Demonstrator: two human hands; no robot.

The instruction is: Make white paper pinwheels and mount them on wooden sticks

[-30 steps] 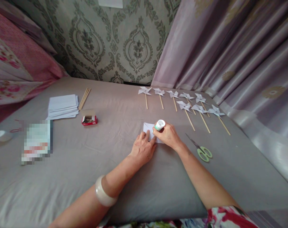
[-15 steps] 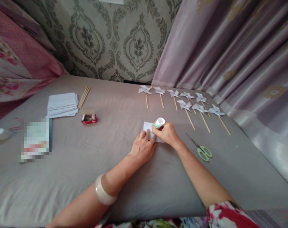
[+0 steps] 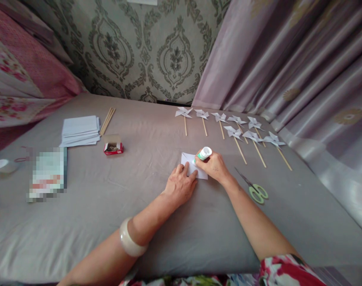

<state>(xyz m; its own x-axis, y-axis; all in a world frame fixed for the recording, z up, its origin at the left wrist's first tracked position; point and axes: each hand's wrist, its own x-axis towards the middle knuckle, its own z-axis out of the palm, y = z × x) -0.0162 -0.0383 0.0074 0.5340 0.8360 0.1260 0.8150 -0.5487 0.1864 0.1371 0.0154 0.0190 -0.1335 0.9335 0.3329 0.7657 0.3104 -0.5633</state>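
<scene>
A small white paper piece (image 3: 202, 174) with a dark crease or cut near one corner lies flat on the grey cloth. My left hand (image 3: 181, 182) rests on its left side, fingers spread and pressing it down. In my right hand (image 3: 215, 167) is a white and green glue stick (image 3: 205, 153), tilted, its lower end against the paper. To the right of that hand lie scissors (image 3: 256, 192) with green handles, blades pointing away from me.
Several white paper pinwheels (image 3: 235, 133) on wooden sticks lie at the back right. Further left are a stack of white paper (image 3: 80, 129), several loose sticks (image 3: 107, 121), a red box (image 3: 113, 148) of small metal pieces, a blurred packet (image 3: 48, 172) and a white roll (image 3: 2, 166).
My right hand has slid the glue stick slightly to the right across the paper. My left hand stays in place on it. The whole view has shifted a little.
</scene>
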